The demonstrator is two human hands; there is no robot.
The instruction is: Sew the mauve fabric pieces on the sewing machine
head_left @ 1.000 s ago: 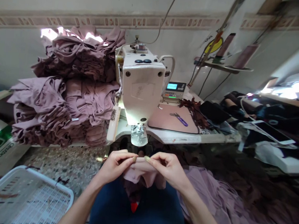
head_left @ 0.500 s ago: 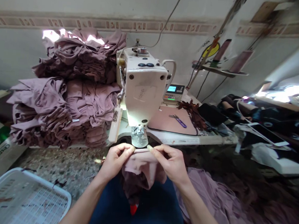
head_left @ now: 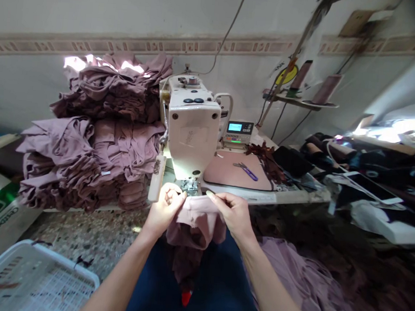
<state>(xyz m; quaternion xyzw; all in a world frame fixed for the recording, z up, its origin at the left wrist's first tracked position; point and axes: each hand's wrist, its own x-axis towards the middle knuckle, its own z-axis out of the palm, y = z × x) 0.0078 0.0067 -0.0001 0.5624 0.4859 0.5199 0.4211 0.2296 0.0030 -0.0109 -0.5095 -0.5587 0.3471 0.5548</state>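
My left hand (head_left: pixel 164 209) and my right hand (head_left: pixel 232 212) each pinch the top edge of a mauve fabric piece (head_left: pixel 196 222), stretched between them. The edge sits right at the needle area (head_left: pixel 191 185) of a cream sewing machine (head_left: pixel 193 135). The rest of the fabric hangs down over my lap. Both hands are closed on the cloth, thumbs and fingers pressed together.
A tall stack of folded mauve garments (head_left: pixel 96 136) stands left of the machine. Purple-handled snips (head_left: pixel 244 170) lie on a pink pad. A white basket (head_left: pixel 29 280) is at lower left. More mauve cloth (head_left: pixel 308 290) is heaped at my right. A phone (head_left: pixel 372 187) lies at right.
Both hands have lifted the fabric edge up and forward from my lap to the machine's needle area, keeping their pinch on it.
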